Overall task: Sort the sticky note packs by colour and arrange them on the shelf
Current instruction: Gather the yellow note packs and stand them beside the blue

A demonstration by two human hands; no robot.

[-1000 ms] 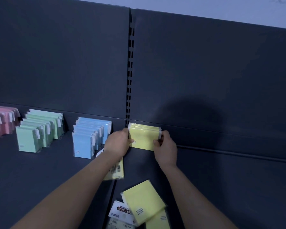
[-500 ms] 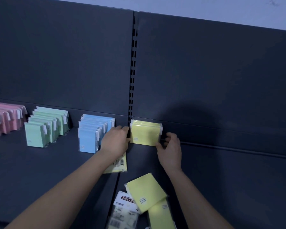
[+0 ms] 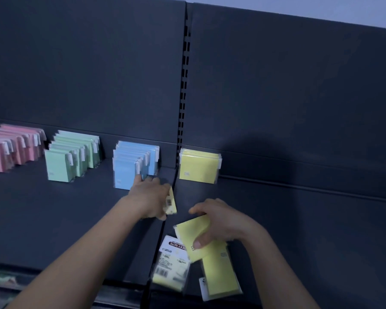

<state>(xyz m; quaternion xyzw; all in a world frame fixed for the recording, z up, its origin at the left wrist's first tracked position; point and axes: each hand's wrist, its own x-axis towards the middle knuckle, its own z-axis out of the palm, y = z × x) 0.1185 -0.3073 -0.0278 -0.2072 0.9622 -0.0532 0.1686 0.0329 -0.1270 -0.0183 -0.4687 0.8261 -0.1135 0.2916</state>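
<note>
Along the back of the dark shelf stand upright rows of packs: pink, green, blue, and a short yellow row right of the slotted upright. My left hand grips a yellow pack, barcode side showing, just in front of the blue row. My right hand holds a loose yellow pack near the shelf front, thumb on its face. Two more yellow packs lie flat there, one label side up and one face up.
A slotted metal upright splits the dark back panel. A seam runs between the two shelf boards. The right shelf board carries nothing past the yellow row. The shelf's front lip runs low in view.
Both hands left the standing yellow row and drew back toward the shelf front. My right hand dropped onto the loose yellow pack and took hold of it. My left hand still holds its pack.
</note>
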